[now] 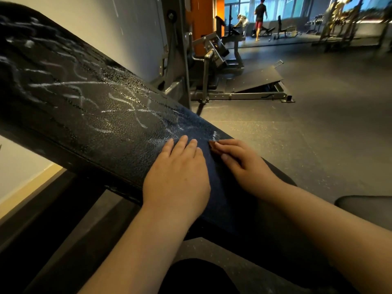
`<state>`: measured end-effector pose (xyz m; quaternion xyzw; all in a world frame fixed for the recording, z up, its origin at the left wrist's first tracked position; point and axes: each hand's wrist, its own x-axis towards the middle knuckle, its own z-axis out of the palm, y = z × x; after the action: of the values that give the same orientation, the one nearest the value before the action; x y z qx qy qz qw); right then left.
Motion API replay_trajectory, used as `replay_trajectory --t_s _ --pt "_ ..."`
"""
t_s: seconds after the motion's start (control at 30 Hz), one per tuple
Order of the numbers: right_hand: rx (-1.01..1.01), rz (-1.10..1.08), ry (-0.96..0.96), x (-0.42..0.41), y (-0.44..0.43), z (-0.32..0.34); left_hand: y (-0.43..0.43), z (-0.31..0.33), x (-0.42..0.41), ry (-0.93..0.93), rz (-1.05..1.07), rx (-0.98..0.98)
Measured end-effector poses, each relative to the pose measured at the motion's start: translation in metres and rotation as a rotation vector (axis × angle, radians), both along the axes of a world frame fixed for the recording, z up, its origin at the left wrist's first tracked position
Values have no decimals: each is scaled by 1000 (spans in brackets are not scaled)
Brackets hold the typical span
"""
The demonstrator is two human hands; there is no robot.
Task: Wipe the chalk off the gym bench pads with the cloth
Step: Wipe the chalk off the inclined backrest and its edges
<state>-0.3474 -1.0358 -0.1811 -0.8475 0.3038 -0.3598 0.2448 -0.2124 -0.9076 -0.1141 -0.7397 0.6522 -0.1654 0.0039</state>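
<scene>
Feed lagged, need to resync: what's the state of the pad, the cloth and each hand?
Pad: tilted, chalk streaks over most of it.
Cloth: spread flat over pad's lower end.
Left hand: flat, fingers straight, resting at cloth's left edge.
Right hand: fingers bent at cloth's top edge; grip unclear.

Behind it all sat a grey weight machine (pixel 214 66) with a tilted foot plate (pixel 257 79), right by an orange pillar (pixel 201 18). Speckled rubber floor (pixel 318 134) everywhere. Way back, near the windows (pixel 239 5), someone in red shorts (pixel 259 18) was mid-stride.
</scene>
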Motion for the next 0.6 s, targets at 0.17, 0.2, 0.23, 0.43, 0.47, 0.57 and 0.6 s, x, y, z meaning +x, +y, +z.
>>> replay_trajectory --t_s 0.17,0.2,0.23,0.43,0.47,0.57,0.6 --pt "-29 34 19 -2 44 -6 0 -2 0 -34 -19 -4" --pt "-44 97 19 -8 54 -6 0 -2 0 -41 -18 4" --pt "-59 147 22 -14 55 -6 -1 -3 0 -44 -16 8" --pt "-17 -27 -48 6 8 -3 2 -3 -2 -113 -13 5" --pt "-23 -49 -39 9 12 -4 2 -3 -2 -117 -14 8" --pt "-52 43 3 -1 40 -8 2 -3 -2 -120 -19 15" --pt "-62 100 16 -8 47 -8 2 -4 -2 -126 -24 26"
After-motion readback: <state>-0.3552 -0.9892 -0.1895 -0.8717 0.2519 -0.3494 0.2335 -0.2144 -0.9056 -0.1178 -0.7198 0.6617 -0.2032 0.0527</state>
